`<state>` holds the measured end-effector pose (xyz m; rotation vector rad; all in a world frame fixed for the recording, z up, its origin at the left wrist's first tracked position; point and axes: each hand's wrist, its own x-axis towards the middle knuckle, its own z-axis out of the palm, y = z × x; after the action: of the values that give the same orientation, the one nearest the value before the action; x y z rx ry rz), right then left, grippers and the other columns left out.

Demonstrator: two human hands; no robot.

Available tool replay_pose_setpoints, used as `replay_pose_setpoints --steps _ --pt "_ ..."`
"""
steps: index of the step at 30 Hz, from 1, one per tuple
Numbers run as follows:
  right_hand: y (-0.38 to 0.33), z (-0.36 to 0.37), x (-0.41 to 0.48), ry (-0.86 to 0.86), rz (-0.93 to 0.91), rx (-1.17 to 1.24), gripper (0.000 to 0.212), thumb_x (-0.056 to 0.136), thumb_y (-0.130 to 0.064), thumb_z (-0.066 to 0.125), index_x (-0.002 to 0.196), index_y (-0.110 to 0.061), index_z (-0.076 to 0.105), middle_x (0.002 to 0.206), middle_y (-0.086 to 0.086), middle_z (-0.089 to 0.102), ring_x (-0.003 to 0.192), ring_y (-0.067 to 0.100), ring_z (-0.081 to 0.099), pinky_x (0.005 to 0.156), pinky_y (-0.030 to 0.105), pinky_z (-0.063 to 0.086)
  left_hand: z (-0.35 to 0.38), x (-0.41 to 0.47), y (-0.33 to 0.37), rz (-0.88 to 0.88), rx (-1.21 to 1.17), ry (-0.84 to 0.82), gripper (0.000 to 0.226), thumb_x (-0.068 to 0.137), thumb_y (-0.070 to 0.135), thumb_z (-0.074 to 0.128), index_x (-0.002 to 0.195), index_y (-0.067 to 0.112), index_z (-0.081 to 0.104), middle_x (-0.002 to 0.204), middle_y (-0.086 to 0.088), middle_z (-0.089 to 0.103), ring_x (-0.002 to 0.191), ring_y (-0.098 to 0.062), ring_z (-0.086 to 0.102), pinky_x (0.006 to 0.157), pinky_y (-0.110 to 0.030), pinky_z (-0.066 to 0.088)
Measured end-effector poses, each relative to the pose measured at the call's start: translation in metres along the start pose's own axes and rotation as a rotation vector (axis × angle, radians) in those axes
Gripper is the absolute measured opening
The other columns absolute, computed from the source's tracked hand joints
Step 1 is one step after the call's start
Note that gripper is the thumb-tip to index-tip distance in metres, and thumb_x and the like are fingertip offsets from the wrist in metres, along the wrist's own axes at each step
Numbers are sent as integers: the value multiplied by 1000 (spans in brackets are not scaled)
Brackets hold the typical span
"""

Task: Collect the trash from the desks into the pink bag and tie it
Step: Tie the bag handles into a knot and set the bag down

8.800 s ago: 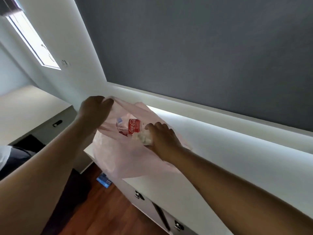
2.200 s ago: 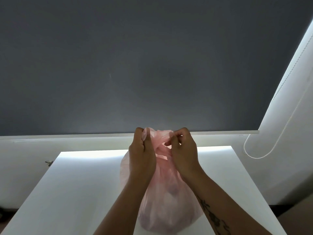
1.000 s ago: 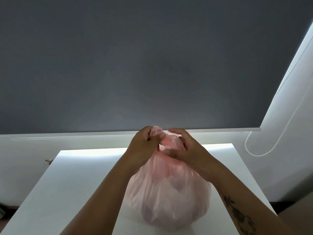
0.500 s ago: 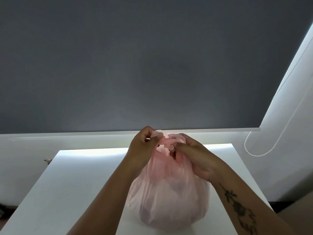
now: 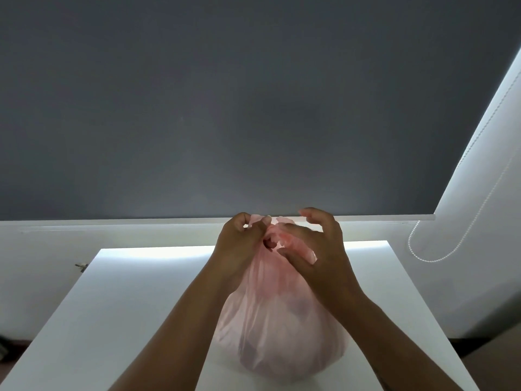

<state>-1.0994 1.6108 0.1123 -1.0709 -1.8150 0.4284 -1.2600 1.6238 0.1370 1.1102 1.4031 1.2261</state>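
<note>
The pink bag (image 5: 277, 331) sits in the lower centre of the frame, standing upright on the white desk (image 5: 112, 306). It is thin, translucent plastic, pale pink, bulging round and full at the bottom and narrowing upward to a gathered neck. Dim, darker shapes show through its wall low down, too blurred to tell what they are. The plastic is creased in long vertical folds running up to the neck. At the top, near the middle of the frame, the bunched mouth is twisted into a deeper pink knot or loop, with one loose end sticking up and another hanging toward the right. How tight the knot is cannot be told.
</note>
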Motion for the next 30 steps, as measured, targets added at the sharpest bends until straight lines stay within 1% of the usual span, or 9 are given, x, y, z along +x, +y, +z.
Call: replay_pose_setpoints --steps 4,6,9,13,19,21,24,27,30 --pt "-1 7 0 40 -89 -126 12 90 -31 67 95 -40 73 128 -25 40 123 -1 32 102 28 38 -1 0 0 -39 -2 -16 27 95 36 63 96 10 69 91 -11 74 84 -29 69 80 -42 57" --pt "-4 7 2 71 11 -11 22 90 -25 67 83 -45 72 121 -34 47 119 -4 39 100 18 36 -4 -2 0 -38 -108 -52 29 95 36 64 91 7 65 81 -11 71 73 -23 66 70 -34 57" --pt "-11 1 3 119 279 269 26 87 -24 69 75 -46 71 111 -38 56 110 -11 51 81 0 37 -10 -2 0 -98 -392 -118 28 96 32 62 85 6 59 76 -16 68 66 -21 65 62 -28 55" --pt "-8 -4 -1 136 387 380 16 90 -22 65 81 -34 71 97 -32 68 92 -12 60 69 -2 40 -12 -3 -4 -185 -525 -137 24 95 29 63 83 9 58 79 -14 70 65 -22 67 61 -30 56" --pt "-6 -15 -3 249 453 341 16 94 -27 57 83 -31 68 88 -22 73 83 -3 65 70 17 46 -20 1 -5 -26 -335 190 24 97 27 63 83 9 54 88 -18 76 80 -28 73 66 -28 58" --pt "-7 -15 -5 269 507 408 19 97 -35 52 86 -30 67 92 -21 73 85 -2 67 73 22 47 -18 -2 -10 26 -296 262 26 96 28 64 83 8 56 85 -18 76 80 -28 74 72 -31 58" --pt "-9 -11 -2 249 592 621 28 99 -41 47 89 -24 66 94 -9 75 90 9 71 77 27 53 -13 -5 -18 75 -234 379 30 96 33 63 80 9 57 78 -10 75 73 -20 73 68 -29 57" --pt "-8 -9 8 300 641 862 28 101 -28 49 81 -10 58 72 0 69 82 19 73 75 28 54 -17 -4 -26 120 -82 531 33 96 39 60 77 13 54 75 -9 71 65 -19 67 61 -25 51" --pt "5 -17 13 362 690 938 29 101 -22 50 74 -10 53 58 0 59 64 16 66 74 30 52 -33 -4 -40 140 21 658 33 96 40 59 76 15 50 72 -8 63 65 -25 55 61 -29 44"
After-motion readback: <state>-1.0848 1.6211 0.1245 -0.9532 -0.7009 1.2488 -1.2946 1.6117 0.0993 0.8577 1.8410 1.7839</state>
